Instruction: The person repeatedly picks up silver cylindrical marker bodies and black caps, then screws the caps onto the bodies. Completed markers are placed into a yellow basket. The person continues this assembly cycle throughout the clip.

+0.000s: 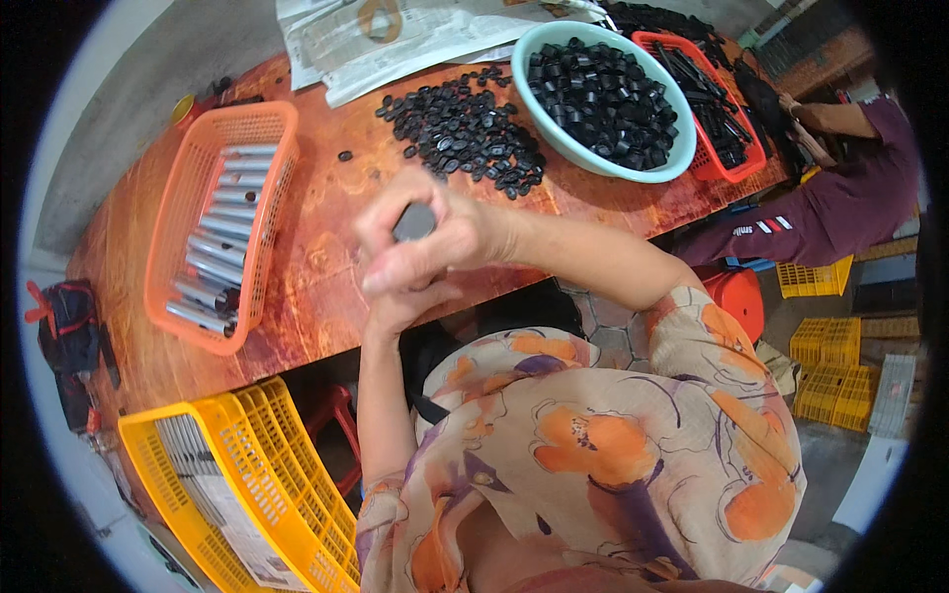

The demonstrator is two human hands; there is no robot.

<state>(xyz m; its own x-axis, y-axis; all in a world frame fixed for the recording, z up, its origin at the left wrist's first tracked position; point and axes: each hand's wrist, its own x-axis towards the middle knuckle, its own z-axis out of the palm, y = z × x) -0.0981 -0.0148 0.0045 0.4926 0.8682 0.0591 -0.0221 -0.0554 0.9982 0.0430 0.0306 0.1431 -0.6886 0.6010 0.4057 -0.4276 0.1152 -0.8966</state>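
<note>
My two hands meet in front of me over the table's near part. My right hand is closed, thumb and fingers curled around a cylinder with a round dark grey end. That end faces up, and the rest of the cylinder is hidden by the hand. Just beneath, my left hand is closed against the right hand; its fingers are mostly covered, so what they grip is hidden. Beyond the hands, many small black caps lie loose on the table.
An orange basket of silvery tubes stands left. Far right are a pale blue basin of black cylindrical parts and a red basket of black pieces. Yellow crates sit lower left. Another person's arm reaches in at right.
</note>
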